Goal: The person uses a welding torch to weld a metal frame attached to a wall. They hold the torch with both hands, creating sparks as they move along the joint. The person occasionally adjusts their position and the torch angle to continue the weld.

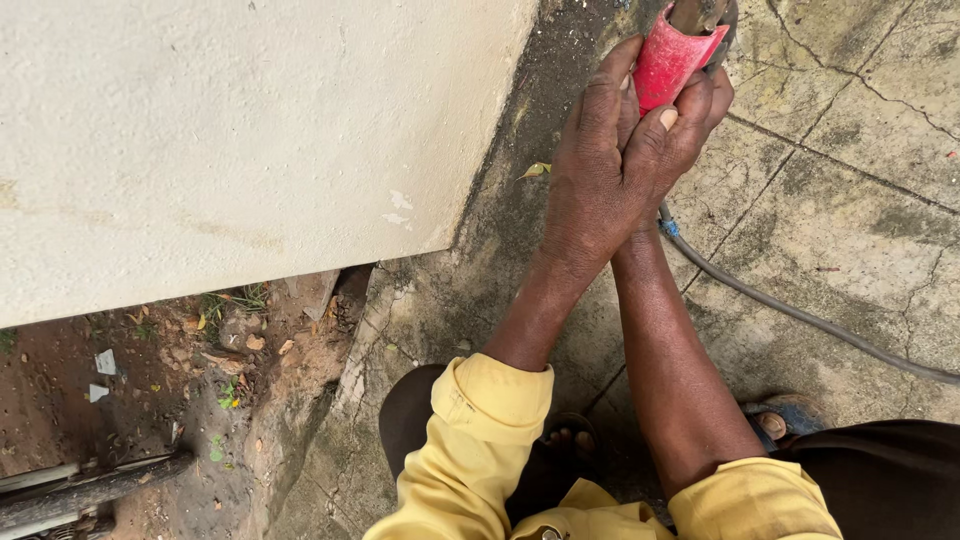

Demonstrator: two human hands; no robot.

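Observation:
Both my hands are clasped together around a red tool handle (668,58) near the top edge of the view. My left hand (590,170) wraps over the outside, its fingers reaching up along the red part. Under it, my right hand (690,110) grips the same handle, thumb pressed on the red surface. A dark metal part (700,14) sticks out of the handle at the frame's top edge. A grey cable (800,312) runs from below my hands toward the lower right across the concrete.
A pale plastered wall (220,140) fills the left and top. Cracked, stained concrete floor (850,200) lies to the right. Bare soil with dry leaves and rubble (240,350) sits below the wall. A dark pipe (90,488) lies at the lower left. My sandalled foot (775,420) shows.

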